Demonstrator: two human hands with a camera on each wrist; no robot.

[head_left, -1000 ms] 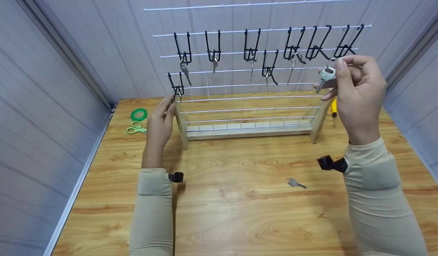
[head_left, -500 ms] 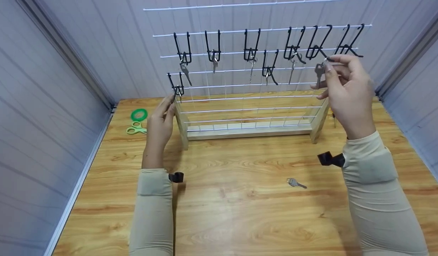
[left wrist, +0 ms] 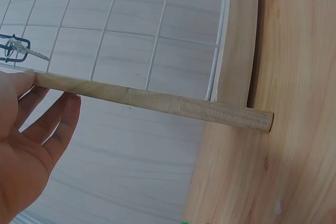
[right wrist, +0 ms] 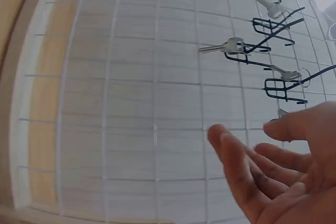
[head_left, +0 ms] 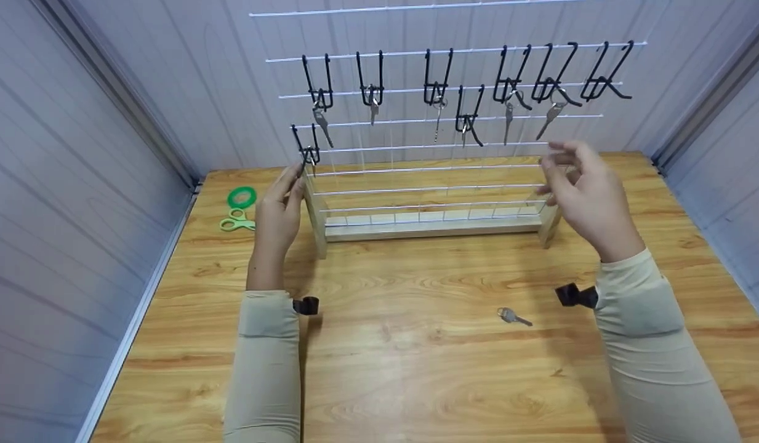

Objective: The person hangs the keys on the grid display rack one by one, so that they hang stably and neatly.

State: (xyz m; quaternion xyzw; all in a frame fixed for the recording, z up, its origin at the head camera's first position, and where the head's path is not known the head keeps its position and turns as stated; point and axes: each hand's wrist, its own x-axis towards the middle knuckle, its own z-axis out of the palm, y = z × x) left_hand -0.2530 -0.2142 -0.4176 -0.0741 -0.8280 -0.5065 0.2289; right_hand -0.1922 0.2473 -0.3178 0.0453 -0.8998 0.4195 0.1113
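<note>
My left hand holds the left wooden post of a white wire grid rack, thumb on one side and fingers on the other. To the right, my right hand holds nothing, its fingers loosely bent in front of the rack's right post. Just above it a key hangs by its ring from a black hook. More keys dangle from several other black hooks along the grid, such as the key at upper left. One key with a ring lies on the table.
The rack's wooden base stands on a wood-grain table. At the left lie a green tape roll and green-handled scissors. Pale panels enclose the table's back and sides. The rightmost hook bears no key.
My right hand has hung its key on the second hook from the right, let go and drawn down. The left hand has stayed on the post.
</note>
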